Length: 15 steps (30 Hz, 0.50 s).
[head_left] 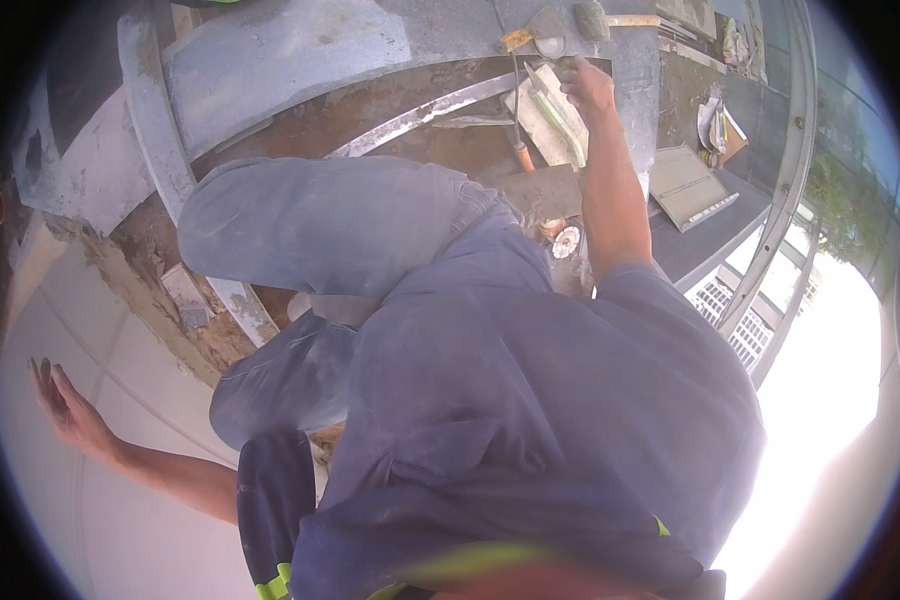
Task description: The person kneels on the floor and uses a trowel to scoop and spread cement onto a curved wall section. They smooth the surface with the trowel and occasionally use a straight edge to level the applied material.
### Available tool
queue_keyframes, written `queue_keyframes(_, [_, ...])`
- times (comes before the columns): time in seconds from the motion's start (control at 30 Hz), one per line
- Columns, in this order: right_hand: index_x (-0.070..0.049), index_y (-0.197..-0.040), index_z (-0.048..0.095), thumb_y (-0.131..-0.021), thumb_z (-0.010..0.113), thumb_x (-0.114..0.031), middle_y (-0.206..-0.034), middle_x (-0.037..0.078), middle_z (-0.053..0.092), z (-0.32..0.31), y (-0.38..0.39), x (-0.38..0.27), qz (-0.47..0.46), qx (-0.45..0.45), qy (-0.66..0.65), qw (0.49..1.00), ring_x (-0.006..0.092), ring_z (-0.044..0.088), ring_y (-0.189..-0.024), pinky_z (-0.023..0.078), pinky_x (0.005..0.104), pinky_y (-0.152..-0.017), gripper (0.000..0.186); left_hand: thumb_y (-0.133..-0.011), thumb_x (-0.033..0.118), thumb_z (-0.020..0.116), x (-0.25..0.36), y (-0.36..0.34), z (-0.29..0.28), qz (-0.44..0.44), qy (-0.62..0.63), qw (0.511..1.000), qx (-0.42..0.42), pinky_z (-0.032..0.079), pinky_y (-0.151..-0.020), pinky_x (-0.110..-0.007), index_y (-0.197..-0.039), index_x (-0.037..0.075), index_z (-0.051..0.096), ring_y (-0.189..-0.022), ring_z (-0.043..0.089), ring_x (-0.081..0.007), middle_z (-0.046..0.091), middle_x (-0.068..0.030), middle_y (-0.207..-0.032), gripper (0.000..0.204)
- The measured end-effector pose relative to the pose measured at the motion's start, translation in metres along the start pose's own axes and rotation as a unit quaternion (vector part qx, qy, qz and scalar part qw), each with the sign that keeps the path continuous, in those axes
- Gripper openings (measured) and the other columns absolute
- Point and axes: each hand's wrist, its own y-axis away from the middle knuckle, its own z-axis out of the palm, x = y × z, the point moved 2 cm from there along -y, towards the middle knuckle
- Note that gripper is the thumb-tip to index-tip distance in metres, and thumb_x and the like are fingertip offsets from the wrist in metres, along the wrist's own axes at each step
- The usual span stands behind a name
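Note:
Stretched out at the left, my left hand (68, 405) is open beside a pale, smooth panelled surface (120, 480) and holds nothing that I can see. My right hand (588, 88) reaches forward with its fingers loosely bent and apart, nothing visible in them. It hangs over the right edge of a cream rectangular float (538, 133) with a pale green handle (558, 112). Just beyond lies a trowel (549, 32) with a yellow-orange grip, next to a mallet (592, 21) with a wooden handle. Left of the float rests a thin rod-like tool (523, 155) with an orange handle.
A long, mortar-smeared metal strip (420, 115) crosses ahead of my bent knee. A tool with a round toothed disc (566, 241) lies by my right hip. A grey flat tray (690, 187) sits farther right, near a metal rail (792, 140). Large stained sheets (290, 60) lie ahead.

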Motion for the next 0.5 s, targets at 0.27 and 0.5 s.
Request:
queue_keyframes(0.27, [0.001,-0.129,0.063,-0.091,0.061,-0.036,-0.121,0.018,0.069,-0.196,0.103,0.216,0.179,0.147,0.241,0.942,0.0298,0.072,-0.096,0.057,0.0480,-0.077,0.053,-0.106,0.037,0.063,-0.001,-0.031,0.046,-0.036,-0.012,0.998,-0.056,0.043,-0.113,-0.035,-0.148,0.011,0.061,-0.128,0.063,-0.0186,0.072,-0.0103,-0.133,0.050])
queue_keyframes(0.5, [-0.013,-0.134,0.061,-0.098,0.063,-0.032,-0.129,0.008,0.064,-0.067,0.253,0.291,0.446,-0.224,0.079,0.863,0.0270,0.064,-0.112,0.051,0.0525,-0.094,0.041,-0.107,0.039,0.059,0.026,-0.035,0.080,-0.033,0.005,0.990,-0.137,0.041,-0.113,-0.034,-0.149,0.011,0.060,-0.126,0.063,-0.0193,0.071,-0.0112,-0.132,0.050])
